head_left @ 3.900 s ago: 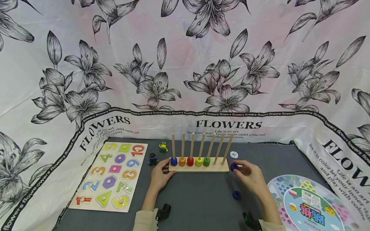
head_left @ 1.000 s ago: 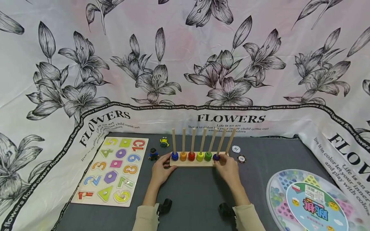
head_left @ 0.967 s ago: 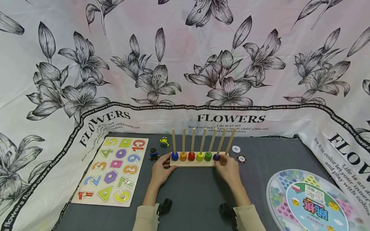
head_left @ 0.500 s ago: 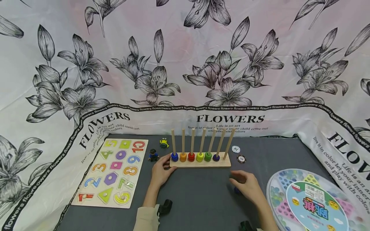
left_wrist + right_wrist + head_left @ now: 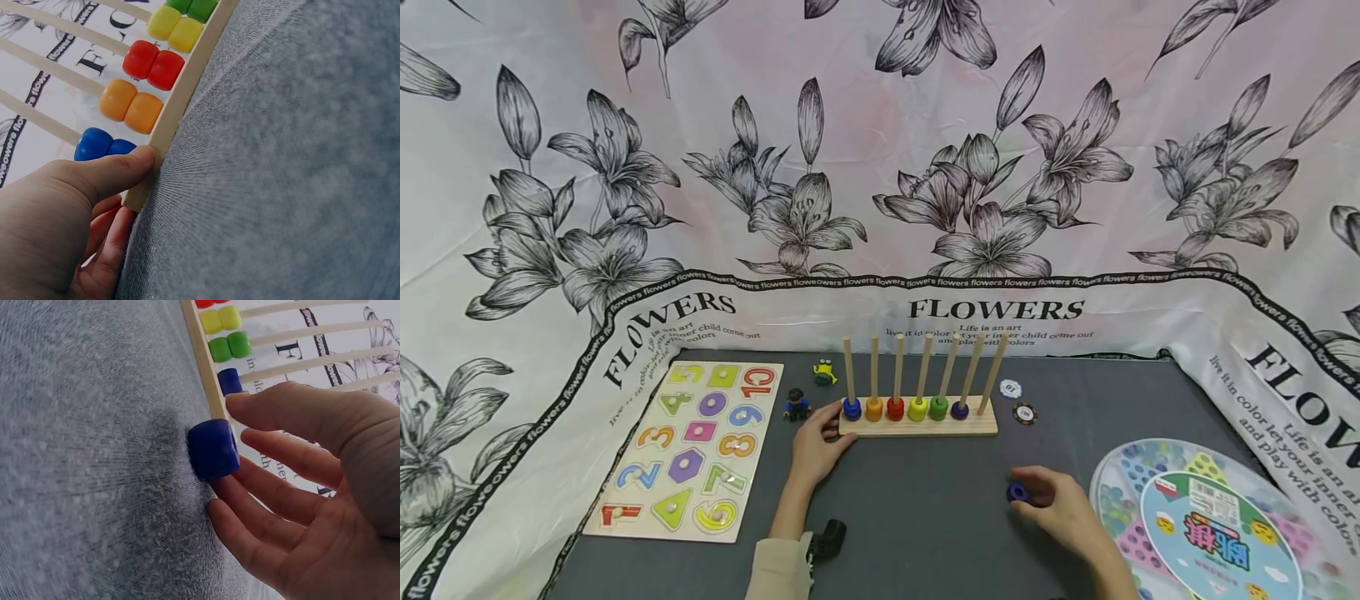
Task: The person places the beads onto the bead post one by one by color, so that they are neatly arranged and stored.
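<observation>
My left hand (image 5: pixel 817 448) grips the left end of a wooden peg rack (image 5: pixel 917 427), thumb on its front edge. Blue (image 5: pixel 95 144), orange (image 5: pixel 119 100), red (image 5: pixel 140 58), yellow (image 5: pixel 164 23) and green (image 5: pixel 938 407) beads sit on its pegs, in pairs in the wrist views. One dark blue bead (image 5: pixel 959 410) is on the sixth peg; the seventh peg (image 5: pixel 996 373) is bare. To the right and nearer me, my right hand (image 5: pixel 1066 510) spreads its fingers and thumb around a loose dark blue bead (image 5: pixel 212 450) on the grey cloth. The thumb appears apart from it.
A number-and-shape puzzle board (image 5: pixel 688 450) lies on the left. Behind the rack's left end stand a toy figure (image 5: pixel 797 404) and a yellow-green toy (image 5: pixel 824 372). White (image 5: pixel 1011 388) and dark (image 5: pixel 1024 413) chips lie right of the rack. A round game box (image 5: pixel 1206 525) lies far right.
My right hand let go of the dark blue bead on the sixth peg and moved right and towards me, to the loose bead. My left hand has stayed at the rack's end.
</observation>
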{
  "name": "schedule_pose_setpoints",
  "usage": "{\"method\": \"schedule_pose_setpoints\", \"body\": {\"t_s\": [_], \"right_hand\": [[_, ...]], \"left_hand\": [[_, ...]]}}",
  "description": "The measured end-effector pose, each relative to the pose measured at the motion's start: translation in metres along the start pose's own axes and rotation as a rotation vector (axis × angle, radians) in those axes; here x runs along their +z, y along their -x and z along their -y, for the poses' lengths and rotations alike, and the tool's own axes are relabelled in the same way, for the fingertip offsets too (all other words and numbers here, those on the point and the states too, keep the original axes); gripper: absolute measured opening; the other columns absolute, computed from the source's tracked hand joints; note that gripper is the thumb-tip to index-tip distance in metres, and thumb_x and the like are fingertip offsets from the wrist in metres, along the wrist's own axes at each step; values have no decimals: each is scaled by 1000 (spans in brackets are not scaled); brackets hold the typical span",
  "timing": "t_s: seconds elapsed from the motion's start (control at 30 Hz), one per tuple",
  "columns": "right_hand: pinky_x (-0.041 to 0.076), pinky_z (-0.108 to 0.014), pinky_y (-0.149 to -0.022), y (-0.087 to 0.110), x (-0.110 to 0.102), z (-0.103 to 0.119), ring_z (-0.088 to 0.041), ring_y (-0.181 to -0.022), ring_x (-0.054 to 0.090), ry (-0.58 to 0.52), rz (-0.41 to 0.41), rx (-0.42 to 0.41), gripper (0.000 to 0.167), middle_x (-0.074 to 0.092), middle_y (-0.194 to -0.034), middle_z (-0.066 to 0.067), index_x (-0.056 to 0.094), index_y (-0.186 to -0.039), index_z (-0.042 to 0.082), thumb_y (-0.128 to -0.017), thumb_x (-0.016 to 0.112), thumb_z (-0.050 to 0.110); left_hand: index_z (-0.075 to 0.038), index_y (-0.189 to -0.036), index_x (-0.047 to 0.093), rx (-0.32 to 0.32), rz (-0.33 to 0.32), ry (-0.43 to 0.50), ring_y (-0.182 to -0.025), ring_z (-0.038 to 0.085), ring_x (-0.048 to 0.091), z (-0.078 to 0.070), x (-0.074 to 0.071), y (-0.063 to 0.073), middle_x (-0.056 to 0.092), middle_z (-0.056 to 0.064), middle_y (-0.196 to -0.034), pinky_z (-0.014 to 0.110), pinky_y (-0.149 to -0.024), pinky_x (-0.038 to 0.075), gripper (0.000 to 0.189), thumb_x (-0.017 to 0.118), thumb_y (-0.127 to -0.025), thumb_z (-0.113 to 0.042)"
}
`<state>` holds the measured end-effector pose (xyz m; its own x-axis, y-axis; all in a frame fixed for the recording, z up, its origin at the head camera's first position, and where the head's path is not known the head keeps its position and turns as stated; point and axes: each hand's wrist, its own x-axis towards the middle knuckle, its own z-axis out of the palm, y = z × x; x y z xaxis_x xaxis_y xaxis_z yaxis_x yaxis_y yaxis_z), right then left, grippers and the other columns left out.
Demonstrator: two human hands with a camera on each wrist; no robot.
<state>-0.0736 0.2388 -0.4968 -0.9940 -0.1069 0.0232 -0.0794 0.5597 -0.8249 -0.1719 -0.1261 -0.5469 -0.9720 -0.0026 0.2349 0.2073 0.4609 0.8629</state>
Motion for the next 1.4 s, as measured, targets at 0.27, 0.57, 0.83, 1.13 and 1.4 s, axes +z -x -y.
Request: {"method": "schedule_pose_setpoints", "body": {"t_s": [0.27,0.57,0.83,1.13,1.4], "right_hand": [[60,-25,-67,3,0,-4,-24,-82,70,37,-16,-14,36,72,-95,-17,69,-105,-7,-70,79,-11],[60,-24,-65,-2,1,-2,-17,-75,70,50,-95,-64,28,72,-87,-12,72,-98,-3,-72,80,-10],[62,-27,-69,-21,-4,22,-24,-80,71,-15,-207,-155,31,69,-97,-17,71,-107,-6,-77,77,-10],[56,-12,-73,-53,-16,71,-1,-86,65,-132,-299,-271,32,67,-104,-22,69,-114,-7,-83,75,-6],[54,-11,-74,-77,-24,108,4,-86,64,-208,-414,-291,31,70,-107,-21,70,-115,-4,-85,76,-1]], "left_hand": [[3,-132,60,-1,0,-3,-103,31,65,1,2,0,61,18,-129,37,-86,59,59,83,-81,-13],[2,-133,60,2,-3,-2,-103,31,65,2,3,0,61,18,-129,37,-86,59,59,83,-80,-13],[3,-132,60,-1,-3,0,-103,30,65,1,1,0,61,18,-129,37,-86,59,59,83,-80,-12],[3,-132,61,3,-5,-5,-102,31,65,1,0,0,61,18,-128,37,-86,59,58,83,-80,-12],[2,-132,60,-6,-1,-13,-103,30,65,2,1,0,61,17,-128,36,-86,59,59,83,-80,-12]]}}
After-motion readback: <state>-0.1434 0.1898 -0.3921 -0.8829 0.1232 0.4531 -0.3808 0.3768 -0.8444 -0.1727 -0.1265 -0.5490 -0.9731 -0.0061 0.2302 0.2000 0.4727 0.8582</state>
